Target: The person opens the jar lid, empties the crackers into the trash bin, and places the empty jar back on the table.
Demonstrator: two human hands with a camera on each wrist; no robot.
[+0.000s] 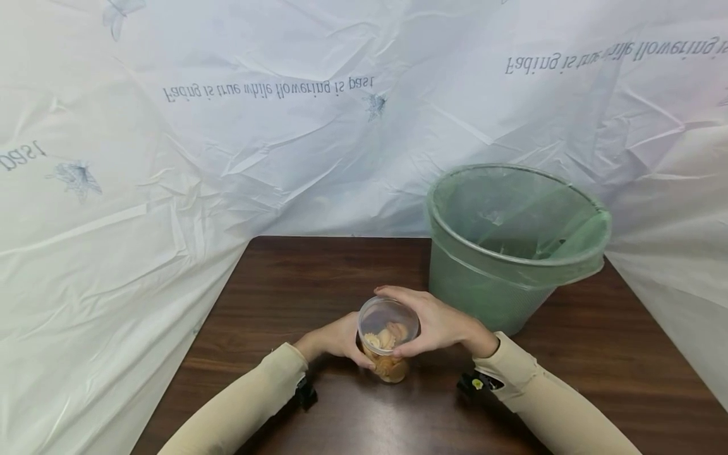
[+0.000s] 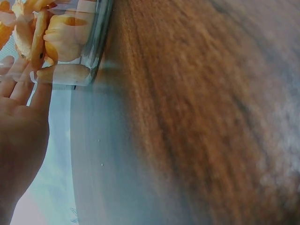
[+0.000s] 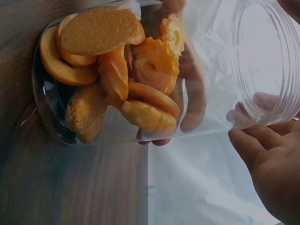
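The jar (image 1: 388,338), near the surface's (image 1: 296,278) middle, is gripped by the left hand (image 1: 335,341) at its side and the right hand (image 1: 435,325) at its rim. Judged light, rigid, slippery; cookies (image 3: 122,89) fragile.

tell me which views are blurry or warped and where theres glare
Head view: sharp, but wide-angle bends the table edges and green bin. Left wrist view: table wood smeared by blur, left hand soft. Right wrist view: cookies crisp in the clear jar, faint glare on its rim.
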